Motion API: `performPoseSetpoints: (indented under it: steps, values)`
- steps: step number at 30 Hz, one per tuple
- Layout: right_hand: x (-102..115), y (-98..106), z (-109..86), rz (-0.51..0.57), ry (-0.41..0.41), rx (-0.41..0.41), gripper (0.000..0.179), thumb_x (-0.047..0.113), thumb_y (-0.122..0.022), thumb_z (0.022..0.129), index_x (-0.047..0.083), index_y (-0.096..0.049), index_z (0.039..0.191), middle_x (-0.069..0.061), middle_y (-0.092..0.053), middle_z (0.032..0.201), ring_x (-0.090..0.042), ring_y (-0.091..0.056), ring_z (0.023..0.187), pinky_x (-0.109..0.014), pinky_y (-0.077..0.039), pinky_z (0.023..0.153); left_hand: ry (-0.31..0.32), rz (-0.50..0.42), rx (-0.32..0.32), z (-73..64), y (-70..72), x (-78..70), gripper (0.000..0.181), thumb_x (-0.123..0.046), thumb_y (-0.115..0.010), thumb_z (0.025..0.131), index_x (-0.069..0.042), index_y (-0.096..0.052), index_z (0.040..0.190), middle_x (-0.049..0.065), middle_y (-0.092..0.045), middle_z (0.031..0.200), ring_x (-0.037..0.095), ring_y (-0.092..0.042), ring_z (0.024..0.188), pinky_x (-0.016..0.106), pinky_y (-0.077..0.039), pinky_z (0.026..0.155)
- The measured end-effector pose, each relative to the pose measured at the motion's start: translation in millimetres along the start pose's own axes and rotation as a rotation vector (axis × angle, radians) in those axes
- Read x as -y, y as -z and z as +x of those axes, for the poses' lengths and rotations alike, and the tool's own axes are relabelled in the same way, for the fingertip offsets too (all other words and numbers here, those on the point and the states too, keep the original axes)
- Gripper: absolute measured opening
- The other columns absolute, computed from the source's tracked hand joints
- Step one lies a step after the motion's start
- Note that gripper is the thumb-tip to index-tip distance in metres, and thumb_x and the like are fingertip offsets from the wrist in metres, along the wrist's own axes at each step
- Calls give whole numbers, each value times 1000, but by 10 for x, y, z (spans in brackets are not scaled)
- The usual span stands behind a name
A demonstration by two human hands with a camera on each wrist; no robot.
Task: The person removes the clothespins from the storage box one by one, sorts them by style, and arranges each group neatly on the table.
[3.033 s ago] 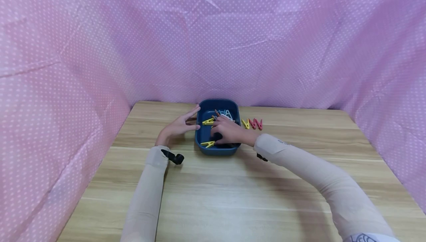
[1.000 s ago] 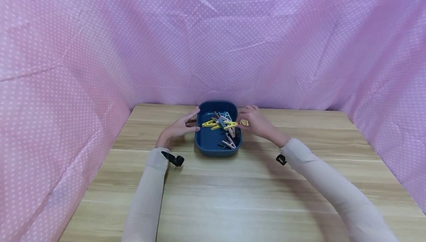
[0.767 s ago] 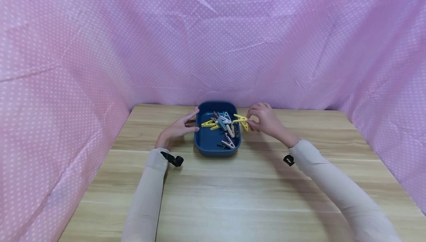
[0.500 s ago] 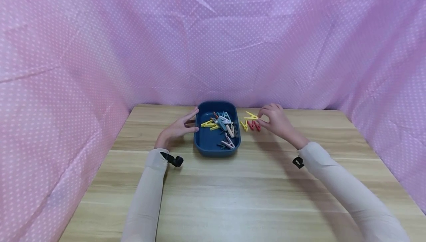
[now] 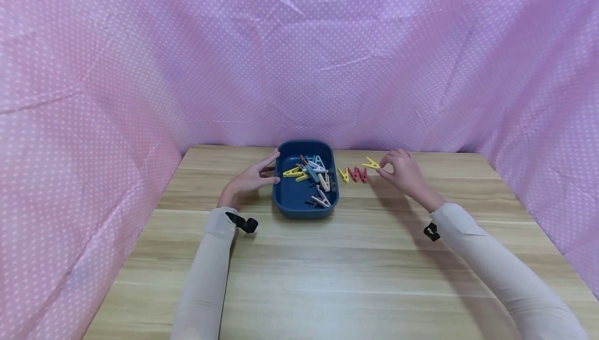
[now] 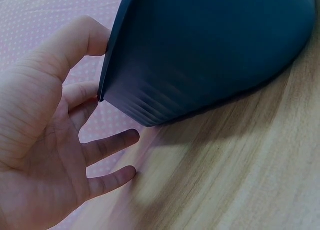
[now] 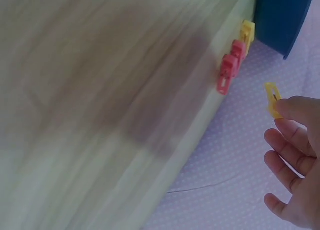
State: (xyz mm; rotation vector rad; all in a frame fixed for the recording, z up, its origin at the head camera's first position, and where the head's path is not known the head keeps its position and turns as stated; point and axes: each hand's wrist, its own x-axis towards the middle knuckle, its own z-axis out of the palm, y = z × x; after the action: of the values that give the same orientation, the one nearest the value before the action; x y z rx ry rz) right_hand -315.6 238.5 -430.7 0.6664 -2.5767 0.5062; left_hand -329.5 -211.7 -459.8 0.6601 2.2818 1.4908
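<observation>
My left hand (image 5: 248, 180) rests at the left side of a dark blue plastic basin (image 5: 306, 213). Its thumb and a finger touch the basin's rim, and the other fingers are spread, as the left wrist view shows. Between thumb and index finger, my right hand (image 5: 404, 171) pinches a yellow clothespin (image 5: 372, 163) in the air. Below and left of it, a yellow clothespin (image 5: 344, 175) and two red clothespins (image 5: 363, 175) lie in a row on the table. Several clothespins lie inside the basin, among them yellow ones (image 5: 292, 172), a blue one (image 5: 311, 173) and a cream one (image 5: 324, 182).
The wooden table (image 5: 299, 277) stretches toward me. Pink dotted cloth (image 5: 299, 69) hangs behind it and on both sides. Right of the row, the table continues to its right edge.
My right hand has come out of the basin with the yellow clothespin and carried it right, past the row of red ones. The left hand stays at the rim.
</observation>
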Motion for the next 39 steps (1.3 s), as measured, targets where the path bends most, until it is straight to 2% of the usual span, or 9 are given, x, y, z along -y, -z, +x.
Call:
performPoseSetpoints:
  steps: [12, 23, 32, 39]
  values:
    - [-106, -1, -124, -86, -62, 86, 12, 10, -78, 85, 0, -72, 83, -21, -74, 96, -44, -61, 100, -64, -42, 98, -10, 9, 6, -9, -4, 1, 83, -16, -64, 102, -22, -11, 165, -4, 5, 174, 38, -31, 152, 55, -31, 123]
    - [-82, -96, -189, -60, -140, 147, 17, 13, -77, 87, -4, -74, 88, -25, -73, 100, -43, -60, 99, -65, -39, 101, -37, 24, 6, -4, -3, 6, 82, -15, -63, 102, -18, -11, 165, -4, 2, 174, 38, -33, 152, 56, -30, 123]
    - [-34, -151, -177, -94, -168, 194, 20, 21, -74, 87, 1, -77, 84, -19, -74, 96, -40, -60, 97, -64, -38, 103, -15, 18, 4, -33, -19, -23, 83, -17, -64, 102, -19, -10, 165, -6, 3, 173, 39, -32, 152, 56, -32, 122]
    - [-29, -216, -205, -107, -154, 204, 18, 19, -71, 86, 10, -74, 71, -12, -72, 86, -35, -60, 89, -60, -40, 99, -32, 17, 5, -20, -23, 3, 82, -16, -62, 102, -18, -11, 165, -2, 3, 174, 39, -32, 151, 57, -31, 122]
